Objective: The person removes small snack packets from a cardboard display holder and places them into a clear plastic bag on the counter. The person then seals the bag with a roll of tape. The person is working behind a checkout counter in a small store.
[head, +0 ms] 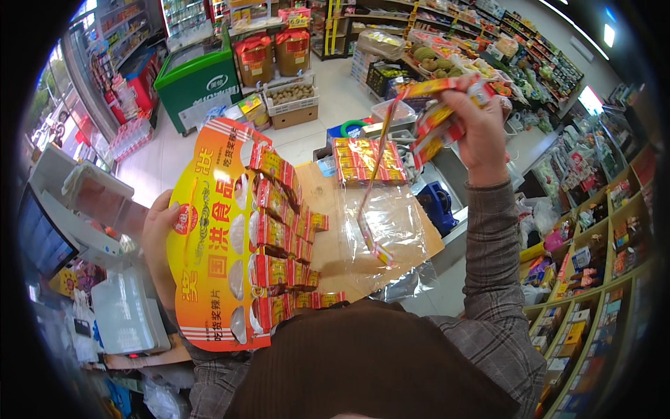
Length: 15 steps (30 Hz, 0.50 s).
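Note:
My left hand [161,222] grips the edge of an orange and yellow printed display card [201,220], thumb on its face. The card has a row of oval cutouts, and strips of small red and yellow snack packets [275,230] hang from it. Raised at the right, my right hand [479,128] holds a folded strip of similar packets [437,123]. One length of that strip dangles, narrow edge towards me, above a clear plastic bag [384,220]. More packets [369,160] lie in rows at the bag's far end, on a brown board or counter [324,194].
A blue tape dispenser [438,207] stands right of the board. At the left are a monitor [44,230] and a pale flat device [125,311]. Compartmented shelves [581,293] line the right side. Beyond stand a green chest freezer [199,84] and a produce display [439,60].

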### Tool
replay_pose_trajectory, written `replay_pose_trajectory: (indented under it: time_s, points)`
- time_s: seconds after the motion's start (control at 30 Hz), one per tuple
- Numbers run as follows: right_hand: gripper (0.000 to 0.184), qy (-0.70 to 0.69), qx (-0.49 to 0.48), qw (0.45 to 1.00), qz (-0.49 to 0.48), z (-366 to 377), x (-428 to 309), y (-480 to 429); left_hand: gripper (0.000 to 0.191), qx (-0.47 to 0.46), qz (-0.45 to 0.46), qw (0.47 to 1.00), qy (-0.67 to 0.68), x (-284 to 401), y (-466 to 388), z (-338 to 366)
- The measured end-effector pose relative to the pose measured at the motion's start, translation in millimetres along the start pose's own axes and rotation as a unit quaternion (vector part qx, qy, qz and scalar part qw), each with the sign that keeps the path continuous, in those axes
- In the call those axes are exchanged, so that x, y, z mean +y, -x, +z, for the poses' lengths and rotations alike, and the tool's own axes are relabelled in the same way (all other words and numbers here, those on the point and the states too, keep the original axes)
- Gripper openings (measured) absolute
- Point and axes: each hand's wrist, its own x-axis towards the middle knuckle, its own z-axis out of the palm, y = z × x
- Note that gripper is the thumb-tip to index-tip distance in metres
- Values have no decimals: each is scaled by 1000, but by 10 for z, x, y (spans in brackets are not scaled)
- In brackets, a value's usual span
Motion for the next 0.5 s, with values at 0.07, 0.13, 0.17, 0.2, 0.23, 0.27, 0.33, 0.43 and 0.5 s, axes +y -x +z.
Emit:
replay_pose_trajectory:
  time_s: [0.07, 0.13, 0.17, 0.2, 0.23, 0.27, 0.33, 0.43, 0.5]
  points:
    - [15, -35, 29, 998, -38, -26, 32, -52, 37, 5, 1, 1000, -6, 10, 31, -30]
    - [15, -23, 23, 999, -43, -64, 154, -79, 37, 44, 6, 999, -1, -47, 45, -80]
    - [15, -16, 22, 999, -46, -83, 205, -76, 37, 61, 8, 998, 1, -67, 46, -107]
    - [18, -13, 23, 1000, -12, -74, 244, -27, 38, 22, -1, 1000, 9, -62, 28, -149]
    - [19, -17, 21, 1000, 14, -122, 332, -11, 36, 23, 2, 999, 23, -75, 16, -152]
    - [20, -21, 19, 999, 39, -200, 477, 15, 35, 25, 5, 999, 36, -93, 3, -150]
    - [24, -20, 41, 994, 102, -398, 703, 136, 34, 17, -1, 999, 50, -161, -86, -131]
    - [20, -45, 38, 984, 165, -654, 1118, 315, 35, 24, -1, 999, 40, -129, -92, -120]
    - [19, -61, 23, 976, 208, -713, 1309, 440, 36, 34, 2, 999, 31, -105, -70, -138]
